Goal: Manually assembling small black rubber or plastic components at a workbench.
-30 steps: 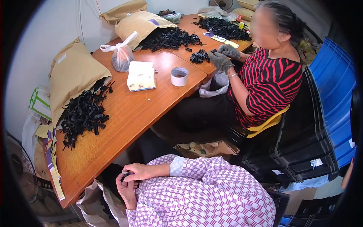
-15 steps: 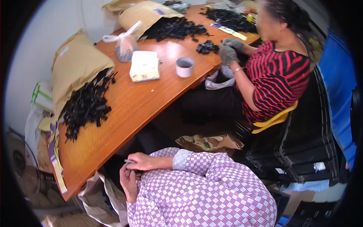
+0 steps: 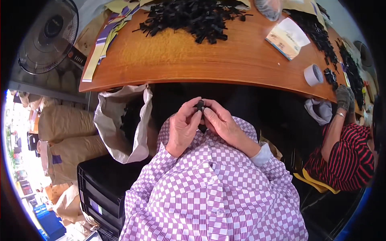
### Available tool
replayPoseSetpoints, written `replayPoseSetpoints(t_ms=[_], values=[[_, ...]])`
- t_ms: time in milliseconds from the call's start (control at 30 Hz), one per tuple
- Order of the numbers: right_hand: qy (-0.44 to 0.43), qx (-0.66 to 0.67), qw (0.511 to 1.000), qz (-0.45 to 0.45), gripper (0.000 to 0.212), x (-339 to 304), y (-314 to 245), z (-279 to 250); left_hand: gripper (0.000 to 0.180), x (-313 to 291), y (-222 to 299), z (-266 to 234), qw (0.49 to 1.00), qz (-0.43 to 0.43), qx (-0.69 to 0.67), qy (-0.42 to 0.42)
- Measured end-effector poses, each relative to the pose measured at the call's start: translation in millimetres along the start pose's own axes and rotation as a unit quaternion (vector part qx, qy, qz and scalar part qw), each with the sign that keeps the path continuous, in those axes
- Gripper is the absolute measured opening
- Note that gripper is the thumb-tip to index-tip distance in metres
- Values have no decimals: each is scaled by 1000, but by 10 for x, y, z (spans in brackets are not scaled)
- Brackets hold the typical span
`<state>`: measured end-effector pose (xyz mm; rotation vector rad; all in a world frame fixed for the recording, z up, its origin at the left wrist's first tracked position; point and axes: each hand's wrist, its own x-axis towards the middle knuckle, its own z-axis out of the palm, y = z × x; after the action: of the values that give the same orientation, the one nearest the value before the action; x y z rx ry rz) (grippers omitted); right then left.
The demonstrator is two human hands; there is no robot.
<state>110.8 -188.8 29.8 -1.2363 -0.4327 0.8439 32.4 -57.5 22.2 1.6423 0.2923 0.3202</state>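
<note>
My left hand [image 3: 181,130] and my right hand [image 3: 222,125] meet in front of my chest. Between their thumbs and fingertips they pinch a small black piece [image 3: 200,105], which looks like rubber or plastic; its exact kind is too small to make out. Beyond the hands, a loose heap of similar black pieces [image 3: 187,18] lies on the wooden table [image 3: 225,66]. An open white sack [image 3: 138,149] stands beside my left hand, below the table edge, its inside dark.
Yellow and purple strips [image 3: 96,58] lie at the table's left end, near a black fan [image 3: 50,30]. Rightward are a paper box [image 3: 284,40] and a tape roll [image 3: 311,75]. A co-worker in a striped top [image 3: 341,158] wears grey gloves. Full brown sacks [image 3: 70,124] stand left.
The view has swung toward the left, so my hands appear nearer its middle and the co-worker farther right. The black piece between my fingertips now shows clearly.
</note>
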Motion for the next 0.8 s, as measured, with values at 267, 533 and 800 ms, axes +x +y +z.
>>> replayPoseSetpoints(t_ms=[267, 533, 800], values=[[-9, -59, 998, 0, 32, 65, 49, 60, 32, 2, -10, 9, 997, 36, 53, 51], [-4, -77, 997, 7, 28, 104, 100, 50, 34, -7, 15, -1, 983, 87, 153, 56], [19, -176, 983, -56, 26, 189, 314, -13, 36, -30, -59, -2, 970, 94, 215, 68]])
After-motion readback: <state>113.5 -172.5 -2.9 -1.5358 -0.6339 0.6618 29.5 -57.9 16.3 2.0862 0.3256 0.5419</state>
